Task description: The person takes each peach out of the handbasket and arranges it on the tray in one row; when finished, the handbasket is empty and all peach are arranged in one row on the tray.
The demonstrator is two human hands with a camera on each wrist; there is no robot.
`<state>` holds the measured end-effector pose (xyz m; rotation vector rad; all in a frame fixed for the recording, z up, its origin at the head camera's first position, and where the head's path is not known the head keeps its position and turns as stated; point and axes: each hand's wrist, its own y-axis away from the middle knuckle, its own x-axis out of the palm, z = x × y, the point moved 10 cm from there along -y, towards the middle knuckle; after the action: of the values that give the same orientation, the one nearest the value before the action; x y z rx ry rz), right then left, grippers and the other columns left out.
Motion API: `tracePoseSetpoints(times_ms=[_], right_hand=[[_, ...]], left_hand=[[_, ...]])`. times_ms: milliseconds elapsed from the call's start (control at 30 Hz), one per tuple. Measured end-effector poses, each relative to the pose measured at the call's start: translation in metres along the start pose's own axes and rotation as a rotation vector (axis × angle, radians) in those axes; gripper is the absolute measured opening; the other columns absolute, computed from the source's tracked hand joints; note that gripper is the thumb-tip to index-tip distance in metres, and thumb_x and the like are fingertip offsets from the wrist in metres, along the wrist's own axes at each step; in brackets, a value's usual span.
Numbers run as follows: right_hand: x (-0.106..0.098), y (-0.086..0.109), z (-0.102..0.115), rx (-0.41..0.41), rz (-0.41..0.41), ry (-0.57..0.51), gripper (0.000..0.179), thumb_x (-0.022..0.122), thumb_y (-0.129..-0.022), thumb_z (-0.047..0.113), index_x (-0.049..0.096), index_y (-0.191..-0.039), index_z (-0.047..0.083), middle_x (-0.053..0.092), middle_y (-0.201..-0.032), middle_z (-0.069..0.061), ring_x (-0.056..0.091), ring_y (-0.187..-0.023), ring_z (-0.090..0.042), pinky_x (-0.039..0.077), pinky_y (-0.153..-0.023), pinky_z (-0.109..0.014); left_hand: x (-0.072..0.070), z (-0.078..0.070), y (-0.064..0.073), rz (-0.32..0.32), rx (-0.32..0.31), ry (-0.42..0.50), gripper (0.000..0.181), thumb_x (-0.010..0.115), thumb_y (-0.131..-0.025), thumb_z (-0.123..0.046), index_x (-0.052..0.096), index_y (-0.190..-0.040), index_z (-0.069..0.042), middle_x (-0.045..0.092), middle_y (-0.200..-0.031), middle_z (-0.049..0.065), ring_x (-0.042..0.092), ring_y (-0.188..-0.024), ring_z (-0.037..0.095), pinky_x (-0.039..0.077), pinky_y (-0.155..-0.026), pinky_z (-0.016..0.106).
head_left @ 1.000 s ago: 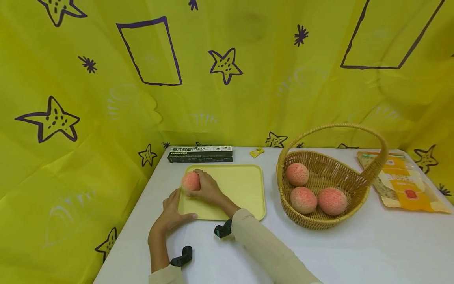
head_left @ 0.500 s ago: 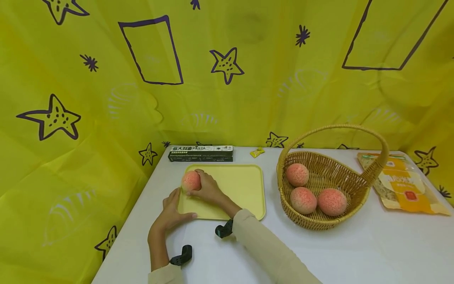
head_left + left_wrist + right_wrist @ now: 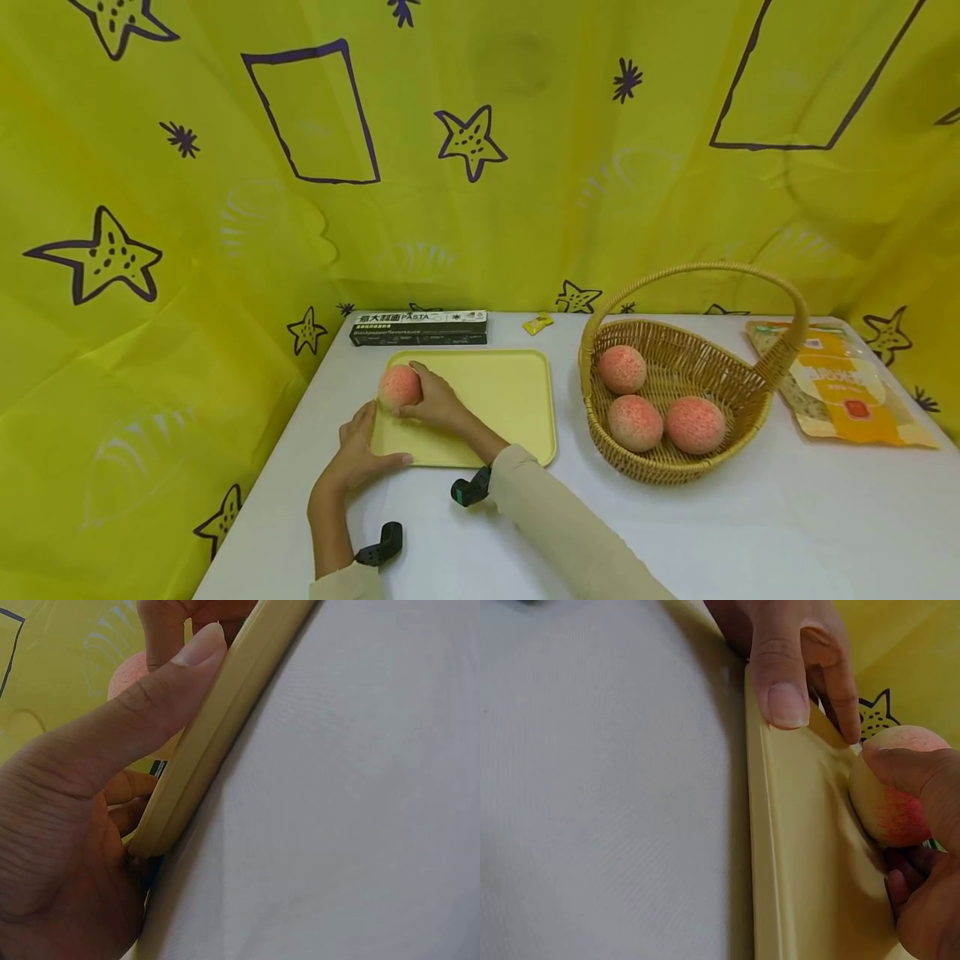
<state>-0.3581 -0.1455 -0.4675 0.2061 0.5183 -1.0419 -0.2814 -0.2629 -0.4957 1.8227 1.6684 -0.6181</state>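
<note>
My right hand point(image 3: 435, 402) grips a pink-and-cream peach point(image 3: 399, 387) at the far left of a pale yellow tray point(image 3: 498, 400). In the right wrist view the peach point(image 3: 896, 787) sits low over the tray's surface, thumb on one side and fingers curled under the other. The left hand point(image 3: 356, 454) holds the tray's near left corner. Its thumb point(image 3: 161, 694) lies over the near rim, while the other fingers reach along the left side, partly hidden behind the tray edge in the left wrist view.
Right of the tray stands a wicker basket point(image 3: 690, 354) with a tall handle and three peaches point(image 3: 636, 422) inside. Behind the tray lie a pasta box point(image 3: 418, 327) and a small yellow packet point(image 3: 537, 323). An orange-and-clear food bag point(image 3: 847, 383) lies at the far right.
The hands, the peach and the tray keep their places against each other. The whole head view has shifted slightly.
</note>
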Motion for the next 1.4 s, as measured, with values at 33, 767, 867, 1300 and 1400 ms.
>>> tracePoseSetpoints(times_ms=[33, 767, 867, 1300, 1400], right_hand=[[0.0, 0.001, -0.001, 0.009, 0.004, -0.022, 0.091, 0.08, -0.081, 0.023, 0.027, -0.152, 0.001, 0.045, -0.149, -0.017, 0.047, -0.135, -0.03, 0.043, -0.109, -0.041], [-0.03, 0.016, -0.012, 0.114, -0.036, -0.183, 0.066, 0.076, -0.084, 0.022, 0.046, -0.141, 0.007, 0.057, -0.132, -0.018, 0.054, -0.124, -0.035, 0.047, -0.103, -0.045], [-0.036, 0.023, -0.007, 0.091, -0.024, -0.163, 0.058, 0.075, -0.086, 0.02, 0.051, -0.137, 0.006, 0.058, -0.13, -0.018, 0.055, -0.121, -0.035, 0.048, -0.1, -0.044], [-0.037, 0.077, 0.064, -0.143, 0.509, -0.042, 0.044, 0.069, -0.091, 0.017, 0.056, -0.131, 0.005, 0.06, -0.128, -0.021, 0.061, -0.116, -0.024, 0.05, -0.093, -0.022], [-0.044, 0.093, 0.074, -0.17, 0.57, -0.026, 0.044, 0.068, -0.092, 0.018, 0.056, -0.133, 0.008, 0.061, -0.127, -0.017, 0.061, -0.116, -0.024, 0.05, -0.093, -0.023]], left_hand=[[0.0, 0.0, 0.0, 0.0, 0.0, 0.004, 0.118, 0.083, -0.069, -0.048, 0.014, -0.158, -0.013, 0.014, -0.162, 0.014, 0.012, -0.14, 0.036, 0.021, -0.113, 0.064], [0.0, -0.004, 0.001, -0.018, 0.026, 0.006, 0.117, 0.084, -0.068, -0.045, 0.016, -0.157, -0.01, 0.017, -0.161, 0.017, 0.015, -0.138, 0.037, 0.021, -0.112, 0.063], [-0.001, -0.004, 0.001, -0.015, 0.021, 0.001, 0.117, 0.084, -0.068, -0.047, 0.017, -0.157, -0.011, 0.017, -0.161, 0.016, 0.015, -0.138, 0.036, 0.021, -0.112, 0.064], [-0.001, -0.008, 0.0, -0.039, 0.087, -0.027, 0.114, 0.084, -0.068, -0.047, 0.021, -0.155, -0.01, 0.024, -0.159, 0.017, 0.017, -0.138, 0.039, 0.021, -0.11, 0.064], [-0.001, -0.007, 0.002, -0.041, 0.075, -0.026, 0.114, 0.083, -0.068, -0.048, 0.021, -0.156, -0.01, 0.023, -0.159, 0.017, 0.017, -0.138, 0.039, 0.021, -0.11, 0.065]])
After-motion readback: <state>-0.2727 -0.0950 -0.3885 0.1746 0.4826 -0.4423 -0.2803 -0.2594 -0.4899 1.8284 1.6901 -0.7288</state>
